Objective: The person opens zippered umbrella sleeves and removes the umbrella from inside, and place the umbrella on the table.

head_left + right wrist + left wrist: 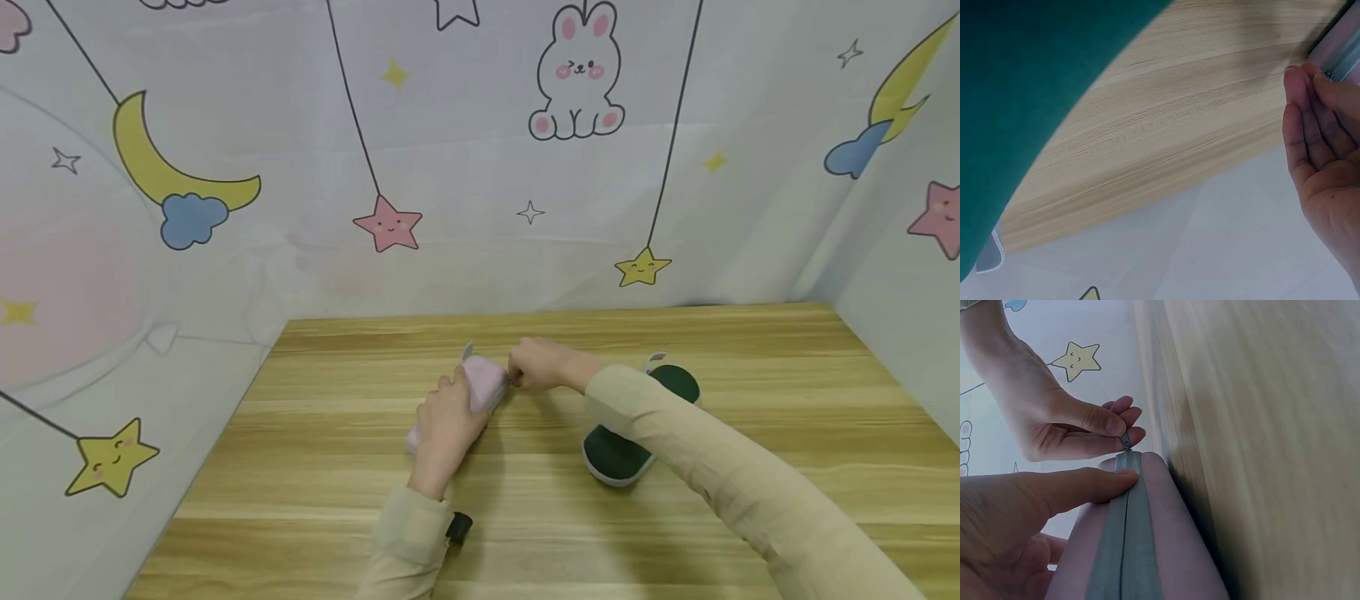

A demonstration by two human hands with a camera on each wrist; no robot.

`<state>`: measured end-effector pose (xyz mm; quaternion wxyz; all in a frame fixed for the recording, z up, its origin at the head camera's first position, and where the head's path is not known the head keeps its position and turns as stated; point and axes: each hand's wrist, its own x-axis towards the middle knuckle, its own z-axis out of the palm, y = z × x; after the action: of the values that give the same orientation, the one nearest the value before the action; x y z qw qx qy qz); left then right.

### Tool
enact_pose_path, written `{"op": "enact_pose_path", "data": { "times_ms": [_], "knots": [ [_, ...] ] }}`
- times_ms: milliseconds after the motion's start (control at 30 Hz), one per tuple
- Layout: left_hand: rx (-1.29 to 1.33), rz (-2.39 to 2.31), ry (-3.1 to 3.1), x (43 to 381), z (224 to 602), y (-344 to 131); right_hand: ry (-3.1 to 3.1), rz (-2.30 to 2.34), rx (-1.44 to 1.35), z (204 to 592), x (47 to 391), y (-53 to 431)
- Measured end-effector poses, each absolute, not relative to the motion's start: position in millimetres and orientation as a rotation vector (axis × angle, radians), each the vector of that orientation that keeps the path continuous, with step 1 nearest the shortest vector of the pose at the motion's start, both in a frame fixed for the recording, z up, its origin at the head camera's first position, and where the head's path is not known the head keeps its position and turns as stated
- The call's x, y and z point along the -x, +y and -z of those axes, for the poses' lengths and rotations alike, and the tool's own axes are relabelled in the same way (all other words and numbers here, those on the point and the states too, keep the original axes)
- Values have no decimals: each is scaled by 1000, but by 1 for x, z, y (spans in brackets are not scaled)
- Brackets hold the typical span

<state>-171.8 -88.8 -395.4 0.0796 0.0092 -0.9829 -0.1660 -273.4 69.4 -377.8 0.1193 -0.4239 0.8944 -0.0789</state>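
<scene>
A pale pink zippered case with a grey zipper band lies on its side on the wooden table. My left hand grips it from above, its thumb pressed on the band near the far end. At that end my right hand pinches the small metal zipper pull between thumb and index finger. The two halves of the zipper meet along the stretch visible in the left wrist view. A light wrist loop sticks up from the case's far end.
A dark green case with a light edge and a grey loop lies to the right, partly hidden under my right sleeve. Behind the wooden table hangs a printed white cloth. A black wrist device sits by my left cuff.
</scene>
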Motion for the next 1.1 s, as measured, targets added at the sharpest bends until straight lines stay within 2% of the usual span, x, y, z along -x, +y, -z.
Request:
{"op": "enact_pose_path", "data": {
  "times_ms": [633,1100],
  "knots": [
    [-100,380,-2960,173,394,-82,2603,264,1163,375,268,64],
    [-137,354,-2993,173,391,-78,2621,236,1228,376,267,61]
  ]
}}
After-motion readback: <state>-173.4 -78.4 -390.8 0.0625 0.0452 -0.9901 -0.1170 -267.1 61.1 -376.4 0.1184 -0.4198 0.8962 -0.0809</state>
